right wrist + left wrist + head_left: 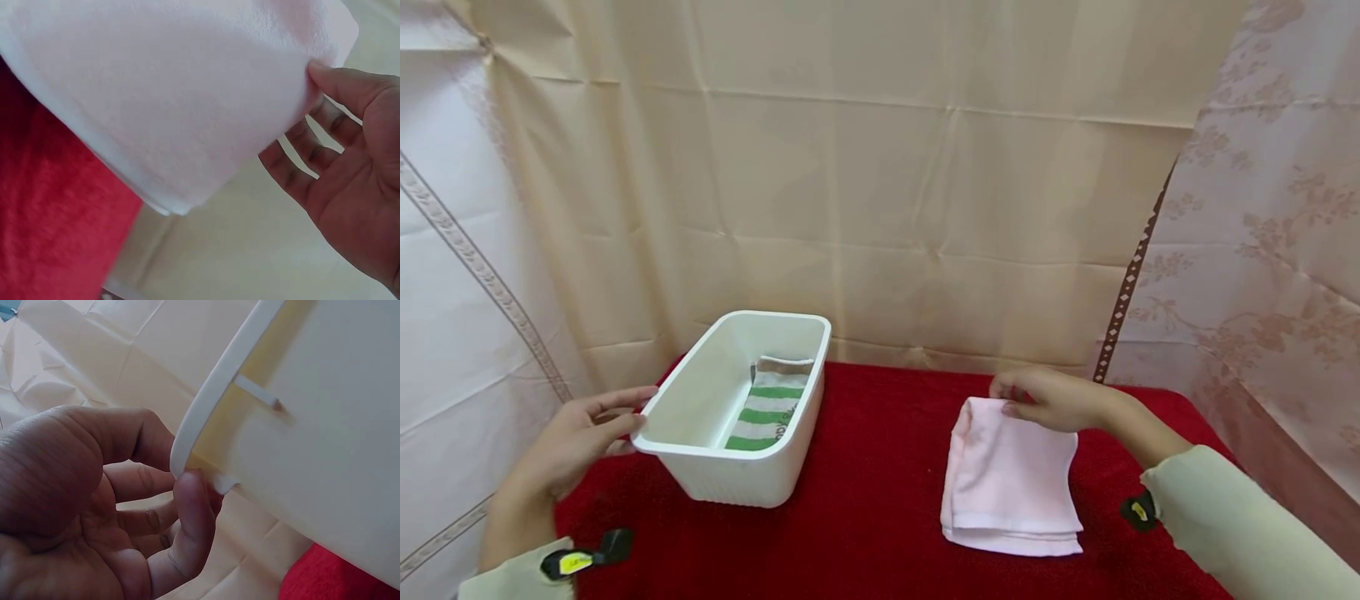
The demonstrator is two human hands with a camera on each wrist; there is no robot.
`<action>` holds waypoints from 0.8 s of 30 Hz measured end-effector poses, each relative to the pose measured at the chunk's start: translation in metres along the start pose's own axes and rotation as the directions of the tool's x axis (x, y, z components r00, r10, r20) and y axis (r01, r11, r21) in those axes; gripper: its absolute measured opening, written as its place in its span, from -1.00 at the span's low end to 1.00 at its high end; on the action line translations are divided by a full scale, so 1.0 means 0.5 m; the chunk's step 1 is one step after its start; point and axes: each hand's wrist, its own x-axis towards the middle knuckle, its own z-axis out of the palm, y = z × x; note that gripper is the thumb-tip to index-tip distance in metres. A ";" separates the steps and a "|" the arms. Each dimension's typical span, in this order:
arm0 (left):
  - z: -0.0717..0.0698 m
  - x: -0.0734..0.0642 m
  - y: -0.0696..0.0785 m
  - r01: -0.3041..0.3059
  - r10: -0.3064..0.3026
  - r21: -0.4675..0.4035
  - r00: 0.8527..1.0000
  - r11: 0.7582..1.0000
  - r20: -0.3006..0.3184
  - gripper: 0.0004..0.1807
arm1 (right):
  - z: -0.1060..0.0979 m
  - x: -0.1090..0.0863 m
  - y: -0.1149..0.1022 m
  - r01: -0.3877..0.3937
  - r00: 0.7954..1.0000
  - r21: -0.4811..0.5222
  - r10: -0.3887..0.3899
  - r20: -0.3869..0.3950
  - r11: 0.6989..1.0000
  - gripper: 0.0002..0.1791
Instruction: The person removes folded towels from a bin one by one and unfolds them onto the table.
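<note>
My left hand pinches the near-left corner of a white plastic basin, its fingers and thumb about the rim in the left wrist view. Inside the basin, against its right side, lies a green and white striped cloth with dark lettering. On the right, a folded pale pink towel lies over the red cloth. My right hand pinches its far edge, thumb on top and fingers behind, as the right wrist view also shows of the towel.
A red cloth covers the table. Beige curtain hangs behind its far edge, with patterned pale curtains at the sides. Red surface lies between the basin and the towel.
</note>
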 end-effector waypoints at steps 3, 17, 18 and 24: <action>0.001 0.000 -0.002 -0.003 0.003 -0.022 1.000 1.000 0.004 -0.51 | 0.021 0.012 0.021 -0.019 1.000 0.009 0.019 -0.021 1.000 -0.88; 0.001 0.004 0.004 -0.014 0.014 0.018 1.000 1.000 -0.008 -0.49 | 0.103 0.059 0.086 -0.105 0.994 0.061 0.106 -0.025 0.993 -0.89; 0.002 0.004 0.004 -0.013 0.014 0.023 1.000 1.000 -0.010 -0.50 | 0.107 0.060 0.089 -0.115 0.993 0.058 0.116 -0.025 0.992 -0.88; 0.004 0.000 0.005 -0.005 0.006 0.071 1.000 0.997 -0.013 -0.50 | 0.134 0.067 0.098 -0.151 0.988 0.053 0.153 -0.030 0.987 -0.85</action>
